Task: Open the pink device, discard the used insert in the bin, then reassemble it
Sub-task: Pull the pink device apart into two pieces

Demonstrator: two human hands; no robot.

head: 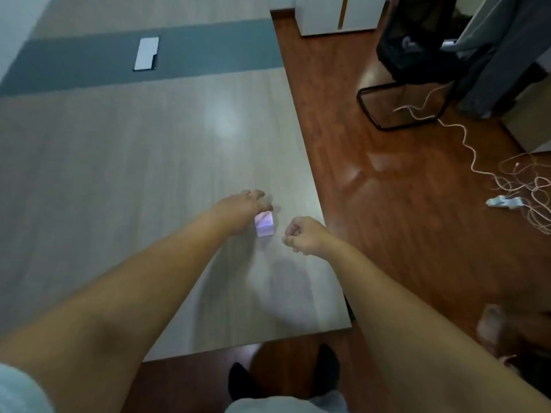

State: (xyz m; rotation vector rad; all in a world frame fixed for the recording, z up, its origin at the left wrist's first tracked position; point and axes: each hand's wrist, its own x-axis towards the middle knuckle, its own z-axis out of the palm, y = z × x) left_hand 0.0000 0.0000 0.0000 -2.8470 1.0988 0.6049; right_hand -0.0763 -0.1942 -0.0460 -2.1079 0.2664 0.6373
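Observation:
A small pink box-shaped device (264, 224) stands on the pale wooden table (149, 162), close to its right edge. My left hand (243, 208) rests against the device's left and far side, fingers curled around it. My right hand (304, 235) hovers just right of the device, fingers closed into a loose fist; something small may be pinched in it, but blur hides it. A black wire bin (402, 105) stands on the floor beyond the table's right edge.
A white flat object (146, 53) lies far back on the table's grey stripe. On the brown floor at right are a tangle of pale cables (518, 186), a white plug strip (505, 202) and a dark chair with clothing (423, 40). My feet show below.

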